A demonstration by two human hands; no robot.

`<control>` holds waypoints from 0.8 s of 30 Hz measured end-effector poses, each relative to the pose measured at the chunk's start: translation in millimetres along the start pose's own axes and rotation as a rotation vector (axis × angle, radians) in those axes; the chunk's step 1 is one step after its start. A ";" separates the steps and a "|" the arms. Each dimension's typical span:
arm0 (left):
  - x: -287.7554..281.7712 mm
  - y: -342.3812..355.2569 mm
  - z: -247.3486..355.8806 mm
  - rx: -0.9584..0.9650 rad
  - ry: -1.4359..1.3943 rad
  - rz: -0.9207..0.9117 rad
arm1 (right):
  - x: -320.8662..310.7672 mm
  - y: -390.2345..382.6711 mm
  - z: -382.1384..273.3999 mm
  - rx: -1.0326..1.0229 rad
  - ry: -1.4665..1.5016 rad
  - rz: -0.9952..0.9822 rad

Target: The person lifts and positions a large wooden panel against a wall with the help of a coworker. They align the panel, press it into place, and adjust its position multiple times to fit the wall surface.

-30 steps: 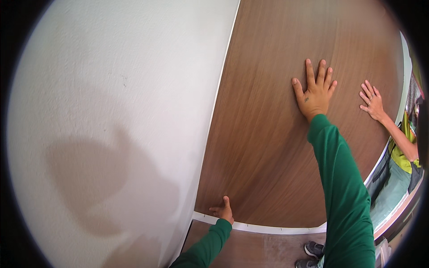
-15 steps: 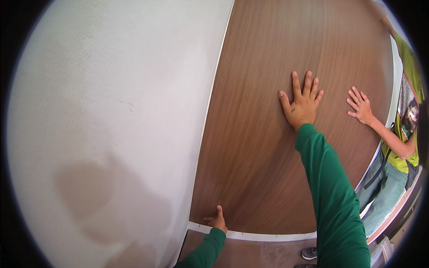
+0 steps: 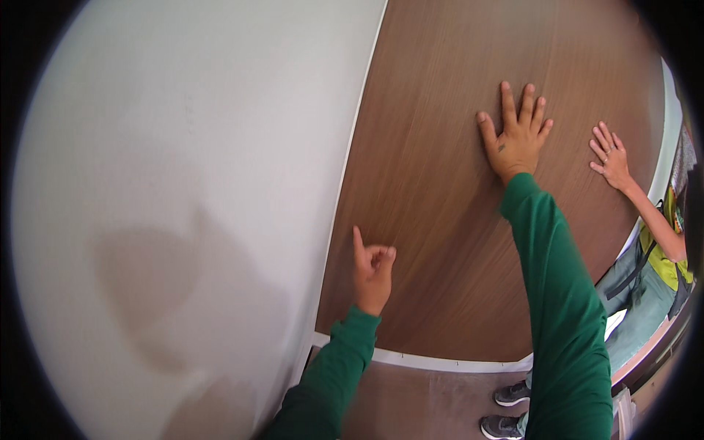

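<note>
A large brown wood-grain panel (image 3: 447, 220) stands in front of me. My right hand (image 3: 519, 143) lies flat against its upper part, fingers spread. Lower down, by the panel's left edge, my left hand (image 3: 374, 275) is raised with the index finger stretched out and the thumb apart. Its other fingers are curled in, and nothing shows in them. Whether that fingertip touches the panel, I cannot tell. On the right side of the panel, another person's hand (image 3: 612, 161) also rests with fingers spread.
A pale white wall surface (image 3: 183, 161) meets the panel along its left edge. White trim (image 3: 418, 361) runs under the panel, above a brown floor (image 3: 411, 403). The co-worker (image 3: 645, 286), in green trousers, stands at the right; dark shoes (image 3: 511, 394) show below.
My left hand has risen from the panel's bottom edge, its index finger now extended upward. My right hand and the co-worker's hand appear slightly higher and further right as the view shifts.
</note>
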State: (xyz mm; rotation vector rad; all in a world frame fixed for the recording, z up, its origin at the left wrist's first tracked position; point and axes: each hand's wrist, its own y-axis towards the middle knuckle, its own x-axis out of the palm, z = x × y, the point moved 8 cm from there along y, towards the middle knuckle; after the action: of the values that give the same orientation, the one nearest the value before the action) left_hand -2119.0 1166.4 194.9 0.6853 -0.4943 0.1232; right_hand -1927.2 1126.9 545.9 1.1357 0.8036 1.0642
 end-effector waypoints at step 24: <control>-26.7 29.6 23.7 -0.038 0.326 -0.021 | -22.8 -3.1 -17.3 -0.061 0.109 0.188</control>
State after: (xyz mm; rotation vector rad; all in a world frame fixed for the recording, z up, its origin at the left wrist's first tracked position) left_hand -2159.7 1175.6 215.0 0.6191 -0.1764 0.2009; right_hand -1949.5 1110.4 538.1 1.1250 0.7548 1.3078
